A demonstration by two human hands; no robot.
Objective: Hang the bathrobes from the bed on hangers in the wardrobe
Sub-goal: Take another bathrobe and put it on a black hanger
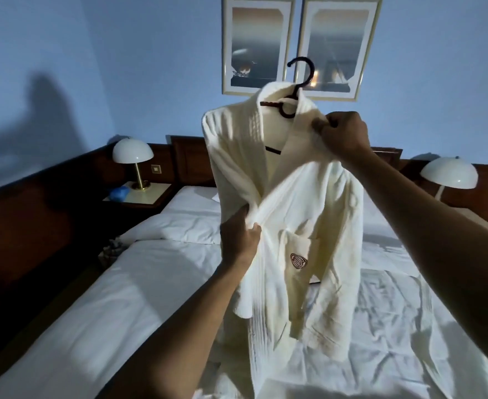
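A person's two bare hands held a cream bathrobe up in front of them, draped on a dark hanger, above a white bed. The robe hung straight down, its long axis vertical, collar at the top and hem trailing to the bed sheet below the forearms.

The right hand was the higher one. Its fingers were curled and pinched the cloth at the robe's shoulder, just beside the collar. Whether it also gripped the hanger arm under the cloth could not be told. The hanger's hook stood free above and slightly to the left of this hand.

The left hand was lower, at waist level of the robe. Its fingers were closed around the front edge, where one panel crossed over the other. A chest pocket with a small embroidered emblem lay just to the right of this hand.

The robe therefore lay between the hands, the right hand nearer the hook. The wardrobe was not in view. Carrying the robe there would probably depend on the upper hand keeping the hanger level and the hook clear.
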